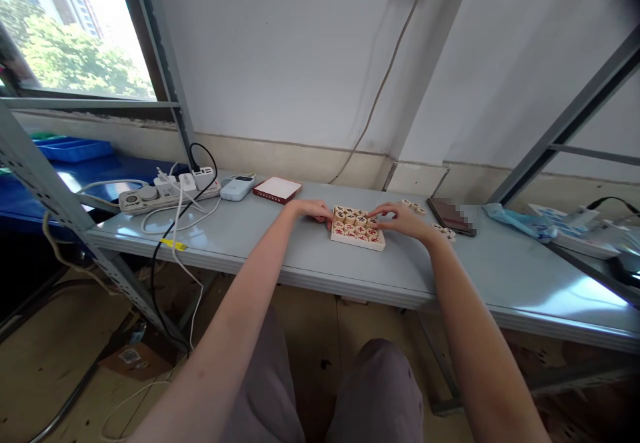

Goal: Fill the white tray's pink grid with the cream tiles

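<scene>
A shallow white box [358,241] of round Chinese chess pieces [351,220] lies on the grey table. The pieces sit in rows, black characters at the back and red ones at the front. My left hand [316,210] is at the box's left side, its fingers curled against the edge. From the right, my right hand [399,221] reaches over the box. Its thumb and forefinger close about a chess piece [373,221] in the right-hand column, partly hidden by the fingers. More loose chess pieces [443,232] lie beside and behind my right hand.
A red-edged box lid [277,189] lies left of the box, next to a pale blue power bank [237,188]. A power strip [170,193] with tangled cables is at far left. On the right lie a brown phone-like case [451,217] and blue plastic packaging [520,221].
</scene>
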### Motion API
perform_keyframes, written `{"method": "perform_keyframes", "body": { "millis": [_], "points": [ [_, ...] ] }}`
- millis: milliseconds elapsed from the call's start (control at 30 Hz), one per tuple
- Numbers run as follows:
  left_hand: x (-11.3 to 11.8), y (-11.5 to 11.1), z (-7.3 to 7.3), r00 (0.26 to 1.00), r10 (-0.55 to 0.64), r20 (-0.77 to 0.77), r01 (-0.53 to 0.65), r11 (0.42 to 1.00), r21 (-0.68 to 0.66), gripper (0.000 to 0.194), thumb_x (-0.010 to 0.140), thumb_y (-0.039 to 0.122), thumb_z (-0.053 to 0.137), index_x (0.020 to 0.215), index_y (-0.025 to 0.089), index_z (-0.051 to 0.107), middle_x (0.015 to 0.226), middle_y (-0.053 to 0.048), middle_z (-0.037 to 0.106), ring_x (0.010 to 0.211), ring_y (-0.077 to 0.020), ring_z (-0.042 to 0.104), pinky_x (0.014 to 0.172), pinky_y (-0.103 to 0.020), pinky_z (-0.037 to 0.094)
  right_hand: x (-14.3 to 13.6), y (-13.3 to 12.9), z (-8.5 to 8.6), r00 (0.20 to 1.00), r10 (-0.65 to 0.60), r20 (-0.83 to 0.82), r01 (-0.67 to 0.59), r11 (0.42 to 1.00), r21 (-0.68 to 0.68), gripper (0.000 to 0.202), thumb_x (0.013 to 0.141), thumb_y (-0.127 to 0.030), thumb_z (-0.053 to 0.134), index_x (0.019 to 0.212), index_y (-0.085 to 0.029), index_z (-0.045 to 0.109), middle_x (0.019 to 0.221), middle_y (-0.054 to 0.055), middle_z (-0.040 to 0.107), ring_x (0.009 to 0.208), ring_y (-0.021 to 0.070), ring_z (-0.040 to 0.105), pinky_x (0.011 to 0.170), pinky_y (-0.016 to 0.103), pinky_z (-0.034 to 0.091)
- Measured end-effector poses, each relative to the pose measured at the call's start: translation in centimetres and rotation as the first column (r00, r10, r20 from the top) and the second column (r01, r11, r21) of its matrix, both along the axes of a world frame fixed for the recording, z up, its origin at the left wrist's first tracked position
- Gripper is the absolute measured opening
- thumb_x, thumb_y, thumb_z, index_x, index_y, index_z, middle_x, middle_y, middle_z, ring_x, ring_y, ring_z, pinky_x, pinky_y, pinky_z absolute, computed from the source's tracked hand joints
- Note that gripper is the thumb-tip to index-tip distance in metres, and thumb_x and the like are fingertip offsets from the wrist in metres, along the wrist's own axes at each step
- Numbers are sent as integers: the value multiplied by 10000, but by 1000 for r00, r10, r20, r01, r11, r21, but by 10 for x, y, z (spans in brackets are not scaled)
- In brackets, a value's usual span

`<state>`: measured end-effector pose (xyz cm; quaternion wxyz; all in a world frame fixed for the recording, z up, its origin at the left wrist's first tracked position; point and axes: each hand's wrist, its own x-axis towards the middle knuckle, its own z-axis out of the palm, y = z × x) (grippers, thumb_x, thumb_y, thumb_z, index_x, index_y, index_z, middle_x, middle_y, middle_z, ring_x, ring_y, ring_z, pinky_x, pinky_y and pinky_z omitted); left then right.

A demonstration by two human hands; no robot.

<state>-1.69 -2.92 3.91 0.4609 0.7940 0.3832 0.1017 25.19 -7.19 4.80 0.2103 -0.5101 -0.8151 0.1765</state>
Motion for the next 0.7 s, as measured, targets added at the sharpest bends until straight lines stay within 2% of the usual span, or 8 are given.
{"method": "perform_keyframes", "body": {
  "millis": [233, 300, 333, 400, 467, 567, 633, 700],
  "points": [
    [0, 0, 0, 999, 13, -34, -12, 999, 44, 218, 660, 378, 620, 587, 185, 693, 678, -31, 633, 649, -122, 481, 607, -246, 354, -1, 2, 0, 1000, -10, -17, 10, 1000, -21, 407, 657, -504, 620, 993, -278, 657, 1148, 35, 571, 1046, 235, 484, 840, 332, 403],
    [0, 0, -1, 999, 13, -32, -12, 999, 47, 218, 655, 385, 626, 585, 190, 694, 657, -28, 625, 645, -123, 476, 607, -248, 354, 2, 6, -3, 996, -85, -5, 85, 995, 53, 394, 720, -497, 556, 1031, -270, 637, 1160, 46, 568, 1044, 234, 488, 859, 353, 394],
    [0, 0, -1, 999, 15, -34, -14, 999, 47, 218, 649, 390, 632, 584, 191, 693, 646, -27, 621, 643, -125, 473, 605, -249, 353, 5, 8, -6, 984, -177, 24, 173, 978, 116, 392, 754, -484, 518, 1058, -262, 623, 1170, 59, 563, 1056, 244, 483, 877, 382, 380],
    [0, 0, -1, 999, 21, -34, -20, 999, 40, 224, 638, 399, 644, 577, 188, 690, 628, -26, 611, 637, -124, 465, 600, -248, 351, 12, 11, -14, 890, -441, 120, 400, 878, 262, 411, 801, -441, 463, 1129, -225, 583, 1199, 112, 541, 1103, 286, 451, 917, 476, 320],
    [0, 0, 0, 999, 32, -27, -31, 999, 36, 225, 633, 400, 651, 575, 185, 688, 620, -24, 604, 628, -118, 459, 600, -245, 347, 19, 15, -22, 704, -674, 223, 581, 727, 366, 461, 814, -407, 446, 1192, -160, 537, 1244, 186, 493, 1182, 343, 371, 930, 574, 236],
    [0, -1, 1, 999, 33, -19, -33, 999, 40, 226, 642, 400, 645, 592, 184, 693, 621, -21, 599, 619, -110, 453, 609, -243, 344, 29, 19, -31, 462, -823, 330, 761, 559, 330, 529, 807, -416, 427, 1224, -102, 507, 1301, 251, 422, 1254, 423, 249, 904, 674, 131],
    [-1, -2, 2, 1000, 23, -21, -22, 999, 33, 234, 653, 400, 637, 603, 179, 695, 616, -21, 592, 611, -107, 444, 611, -244, 340, 32, 21, -33, 419, -824, 383, 822, 523, 226, 540, 800, -430, 405, 1223, -114, 517, 1295, 244, 437, 1246, 459, 249, 880, 709, 101],
    [-1, -4, 3, 1000, 14, -22, -14, 1000, 26, 244, 665, 396, 631, 613, 166, 694, 615, -23, 589, 602, -103, 427, 606, -244, 334, 32, 23, -33, 443, -802, 400, 821, 542, 179, 528, 796, -419, 394, 1214, -127, 528, 1255, 227, 486, 1218, 464, 303, 882, 711, 104]
  ]
}}
